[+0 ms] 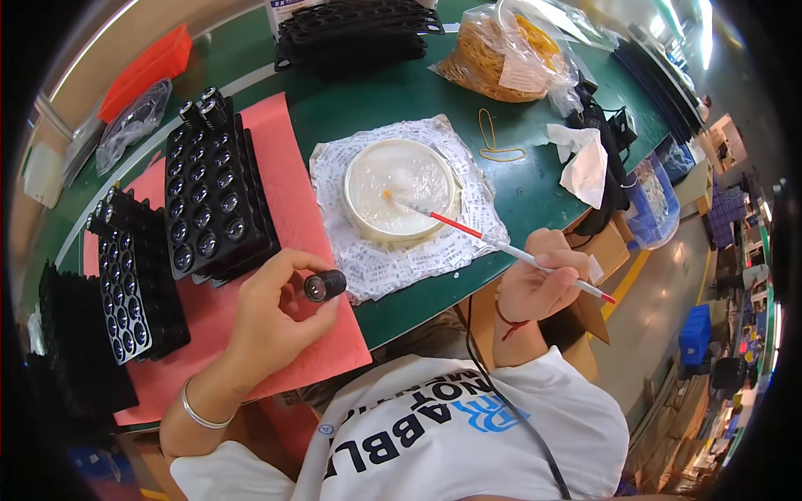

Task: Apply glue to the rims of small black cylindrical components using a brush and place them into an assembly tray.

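Between thumb and fingers, my left hand (280, 313) grips a small black ribbed cylinder (333, 285), its round end with a glassy centre facing left. This hand is over the pink sheet (322, 334). My right hand (547, 275) pinches a thin brush (505, 247) with a white and red handle. The brush's tip rests in a round white dish (357, 219) holding a whitish, translucent substance. Under the dish lies a printed paper-covered pad (376, 280). Left of my left hand, black trays (213, 196) hold several similar lens-topped cylinders in rows.
Another black tray (125, 292) sits at the far left, near a red bin (146, 71). Stacked black trays (355, 37) stand at the back. A plastic bag of rubber bands (493, 54), a loose rubber band (499, 153) and crumpled tissue (582, 167) lie to the right.
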Demonstrator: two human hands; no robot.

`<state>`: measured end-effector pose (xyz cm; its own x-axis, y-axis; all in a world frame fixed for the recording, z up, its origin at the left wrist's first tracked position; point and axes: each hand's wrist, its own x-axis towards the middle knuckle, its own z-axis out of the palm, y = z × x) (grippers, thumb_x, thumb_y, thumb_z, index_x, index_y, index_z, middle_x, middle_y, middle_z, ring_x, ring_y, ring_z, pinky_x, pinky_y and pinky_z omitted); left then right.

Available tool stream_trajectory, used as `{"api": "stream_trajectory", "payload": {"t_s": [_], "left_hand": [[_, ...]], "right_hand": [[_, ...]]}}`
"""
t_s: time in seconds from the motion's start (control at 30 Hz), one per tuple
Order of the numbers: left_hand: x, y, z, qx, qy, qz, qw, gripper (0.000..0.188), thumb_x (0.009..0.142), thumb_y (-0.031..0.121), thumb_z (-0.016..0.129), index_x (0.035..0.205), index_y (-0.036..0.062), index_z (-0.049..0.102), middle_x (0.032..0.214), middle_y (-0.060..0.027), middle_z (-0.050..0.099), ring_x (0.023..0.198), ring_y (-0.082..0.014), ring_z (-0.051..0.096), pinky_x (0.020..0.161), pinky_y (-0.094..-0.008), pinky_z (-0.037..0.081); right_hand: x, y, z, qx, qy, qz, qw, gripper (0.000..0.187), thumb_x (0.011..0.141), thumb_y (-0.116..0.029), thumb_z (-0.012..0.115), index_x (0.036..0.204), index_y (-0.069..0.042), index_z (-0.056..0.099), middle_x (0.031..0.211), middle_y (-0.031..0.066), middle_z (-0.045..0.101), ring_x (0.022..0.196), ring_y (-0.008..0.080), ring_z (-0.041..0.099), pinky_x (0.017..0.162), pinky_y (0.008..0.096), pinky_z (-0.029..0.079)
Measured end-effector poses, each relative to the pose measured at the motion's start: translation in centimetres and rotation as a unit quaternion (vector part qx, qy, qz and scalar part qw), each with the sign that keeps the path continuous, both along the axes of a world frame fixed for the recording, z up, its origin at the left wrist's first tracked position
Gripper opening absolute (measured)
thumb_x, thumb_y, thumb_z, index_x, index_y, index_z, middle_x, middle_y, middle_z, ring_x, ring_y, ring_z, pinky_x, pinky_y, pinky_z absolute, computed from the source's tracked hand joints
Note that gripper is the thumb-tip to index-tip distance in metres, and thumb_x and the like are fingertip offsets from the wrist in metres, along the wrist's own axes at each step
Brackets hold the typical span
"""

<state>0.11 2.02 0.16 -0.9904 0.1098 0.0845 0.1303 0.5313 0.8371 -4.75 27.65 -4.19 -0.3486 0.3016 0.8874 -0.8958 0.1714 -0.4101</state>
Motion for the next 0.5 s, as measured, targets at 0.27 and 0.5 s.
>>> {"api": "stream_trajectory", "payload": {"t_s": [0.27,0.5], "left_hand": [[-0.5,-0.4,-0.2,0.237,-0.072,0.021,0.969,0.022,0.071,0.003,0.064,0.090,0.0040,0.054,0.081,0.0018,0.055,0.064,-0.0037,0.049,0.053,-0.0167,0.040],[-1.0,-1.7,-0.4,0.311,-0.128,0.046,0.941,0.023,0.075,0.007,0.064,0.095,0.0000,0.055,0.084,-0.0028,0.058,0.061,-0.0023,0.050,0.051,-0.0164,0.041]], "right_hand": [[-0.7,-0.8,0.2,-0.255,-0.148,0.168,0.941,0.029,0.093,-0.029,0.038,0.075,-0.006,0.042,0.063,0.0012,0.043,0.053,0.0095,0.034,0.048,0.0224,0.026],[-0.2,-0.4,-1.0,-0.210,-0.100,0.315,0.920,0.027,0.094,-0.029,0.033,0.082,-0.007,0.042,0.062,0.0006,0.040,0.056,0.0092,0.033,0.055,0.0234,0.029]]}}
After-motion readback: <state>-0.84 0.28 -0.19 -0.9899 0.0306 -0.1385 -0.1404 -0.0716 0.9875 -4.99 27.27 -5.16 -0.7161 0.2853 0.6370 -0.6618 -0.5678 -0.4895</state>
